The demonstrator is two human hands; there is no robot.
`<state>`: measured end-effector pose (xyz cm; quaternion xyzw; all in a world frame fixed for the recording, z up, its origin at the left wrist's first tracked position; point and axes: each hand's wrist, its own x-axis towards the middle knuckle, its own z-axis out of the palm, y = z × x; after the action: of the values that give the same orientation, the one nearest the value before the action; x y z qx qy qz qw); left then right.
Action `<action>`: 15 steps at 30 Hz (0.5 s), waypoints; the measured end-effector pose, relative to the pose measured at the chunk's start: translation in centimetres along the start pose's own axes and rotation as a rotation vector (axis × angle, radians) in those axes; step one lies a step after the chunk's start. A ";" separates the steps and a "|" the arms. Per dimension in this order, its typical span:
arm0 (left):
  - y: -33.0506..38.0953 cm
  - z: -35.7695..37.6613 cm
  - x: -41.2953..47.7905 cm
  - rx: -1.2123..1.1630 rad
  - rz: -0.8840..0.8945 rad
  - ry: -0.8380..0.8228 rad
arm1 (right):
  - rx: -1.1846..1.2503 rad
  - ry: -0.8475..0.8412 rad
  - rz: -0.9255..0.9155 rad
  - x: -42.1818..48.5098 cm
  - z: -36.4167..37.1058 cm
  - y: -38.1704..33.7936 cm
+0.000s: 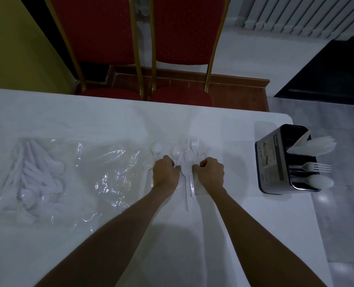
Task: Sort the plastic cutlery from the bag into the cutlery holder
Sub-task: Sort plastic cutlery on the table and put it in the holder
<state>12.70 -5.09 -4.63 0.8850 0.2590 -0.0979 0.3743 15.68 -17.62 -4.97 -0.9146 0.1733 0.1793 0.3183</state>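
Sorting step under way: left hand (pixel 166 172) and right hand (pixel 210 172), both curled, pinch at the loose forks and spoons (pixel 187 160) beside the clear bag (pixel 72 179); next, judged, one kind goes to the cutlery holder (pixel 273 160) at right.

Printed label (pixel 272 160) on the left wall of the dark cutlery holder (pixel 296 129) at 3 o'clock on the desk, small print and a short heading, blurred and unreadable, no other legible text anywhere
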 end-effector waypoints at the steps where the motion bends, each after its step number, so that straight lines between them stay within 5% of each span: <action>1: 0.0 0.1 0.1 0.014 0.003 -0.002 | -0.001 -0.007 -0.005 0.0 0.0 0.0; 15: 0.0 -1.2 0.3 -0.040 -0.079 -0.036 | -0.009 -0.027 -0.020 -0.5 -0.6 0.4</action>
<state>12.91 -4.10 -3.86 0.8646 0.2888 -0.1233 0.3923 15.18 -18.18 -4.54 -0.9152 0.1591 0.1894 0.3182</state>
